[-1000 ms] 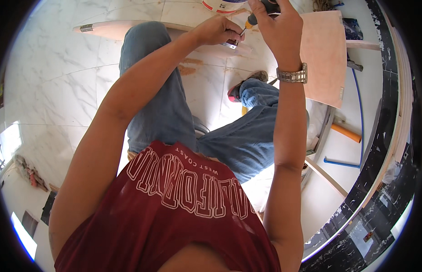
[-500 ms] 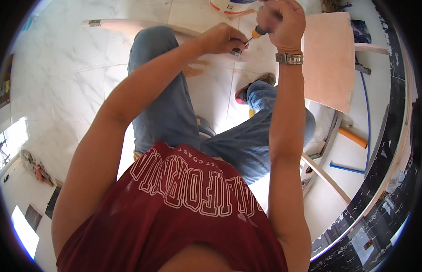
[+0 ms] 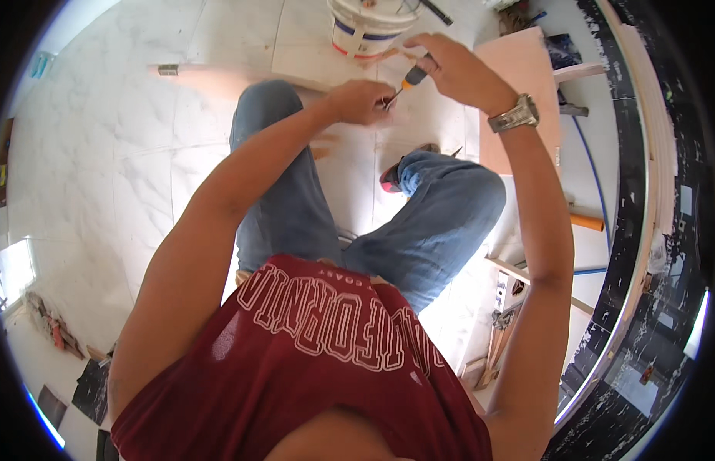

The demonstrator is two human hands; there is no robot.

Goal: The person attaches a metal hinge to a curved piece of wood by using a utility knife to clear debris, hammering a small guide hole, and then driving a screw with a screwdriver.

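Note:
My right hand [image 3: 461, 75] grips a screwdriver [image 3: 414, 76] by its black and yellow handle, with the shaft slanting down to the left. The screwdriver's tip meets a small dark metal piece at the fingertips of my left hand [image 3: 360, 101]. My left fingers are closed around that piece and hide most of it, so its kind is unclear. Behind my left hand and knee lies a long pale wooden board [image 3: 211, 77] on the floor, with a metal hinge-like fitting [image 3: 167, 70] at its left end.
A white bucket [image 3: 365, 29] stands beyond my hands. On the right are a flat wooden panel [image 3: 519, 96], an orange tube [image 3: 586, 221], a thin blue pipe [image 3: 590, 157] and wood strips. Black marbled slabs [image 3: 630, 131] run along the right side. My bent knees frame the tiled floor [image 3: 173, 154].
The view has shifted, showing more of the bucket. My right wrist has turned and its fingers have loosened and spread somewhat around the screwdriver handle. My left hand keeps its hold.

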